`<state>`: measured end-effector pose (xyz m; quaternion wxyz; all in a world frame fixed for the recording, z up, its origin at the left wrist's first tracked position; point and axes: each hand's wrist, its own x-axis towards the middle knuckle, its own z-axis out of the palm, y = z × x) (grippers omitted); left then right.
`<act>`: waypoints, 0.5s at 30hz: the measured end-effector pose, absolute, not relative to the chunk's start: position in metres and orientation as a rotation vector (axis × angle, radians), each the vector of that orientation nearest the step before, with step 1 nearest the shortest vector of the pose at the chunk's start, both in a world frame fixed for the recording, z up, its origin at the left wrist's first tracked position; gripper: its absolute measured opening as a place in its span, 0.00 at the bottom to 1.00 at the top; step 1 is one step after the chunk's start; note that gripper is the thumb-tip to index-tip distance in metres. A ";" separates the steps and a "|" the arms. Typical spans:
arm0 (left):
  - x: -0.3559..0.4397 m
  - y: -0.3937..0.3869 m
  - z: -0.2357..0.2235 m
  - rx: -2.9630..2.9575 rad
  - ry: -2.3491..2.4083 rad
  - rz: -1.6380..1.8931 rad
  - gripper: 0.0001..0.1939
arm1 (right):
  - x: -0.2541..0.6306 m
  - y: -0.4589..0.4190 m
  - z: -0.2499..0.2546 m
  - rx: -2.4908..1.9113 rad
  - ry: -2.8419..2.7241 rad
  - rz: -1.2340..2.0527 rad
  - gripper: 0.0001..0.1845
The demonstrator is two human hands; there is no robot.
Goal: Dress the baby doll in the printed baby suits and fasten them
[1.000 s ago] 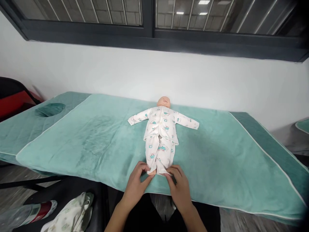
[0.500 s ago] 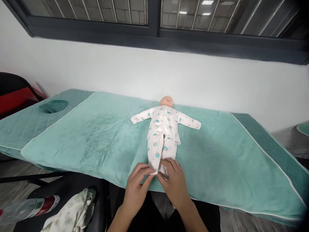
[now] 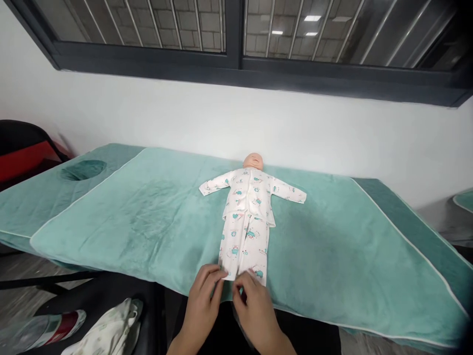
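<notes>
A baby doll (image 3: 253,160) lies on its back on a teal towel (image 3: 332,256), dressed in a white printed shirt (image 3: 251,192) and matching trousers (image 3: 244,244). Both my hands are at the trouser cuffs near the towel's front edge. My left hand (image 3: 203,303) pinches the left cuff with fingers closed on the cloth. My right hand (image 3: 256,313) has its fingers curled at the hem of the other leg, touching the cloth. The doll's feet are hidden under the trouser legs.
The towel covers a long padded table (image 3: 417,217) against a white wall under a dark window. A face hole (image 3: 82,170) is at the far left. Below left, a black chair (image 3: 111,291) holds a printed garment (image 3: 111,330) beside a plastic bottle (image 3: 44,328).
The trouser legs have been drawn toward me and now lie longer and flatter, covering the feet. Both hands slid back to the hem and closer together.
</notes>
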<state>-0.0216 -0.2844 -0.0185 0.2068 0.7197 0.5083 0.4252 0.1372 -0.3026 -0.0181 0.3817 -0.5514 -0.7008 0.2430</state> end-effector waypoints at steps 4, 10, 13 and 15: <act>-0.029 -0.279 -0.015 1.964 1.292 1.119 0.08 | 0.165 -0.301 0.001 -1.339 -1.713 0.931 0.05; -0.050 -0.166 -0.016 1.761 1.616 1.235 0.11 | 0.232 -0.239 0.014 -1.454 -1.434 0.772 0.10; -0.056 -0.087 -0.014 1.710 1.936 1.193 0.24 | 0.274 -0.179 0.007 -1.618 -1.231 0.623 0.20; -0.057 -0.044 -0.012 1.767 2.092 1.030 0.35 | 0.303 -0.138 0.004 -1.802 -1.133 0.634 0.23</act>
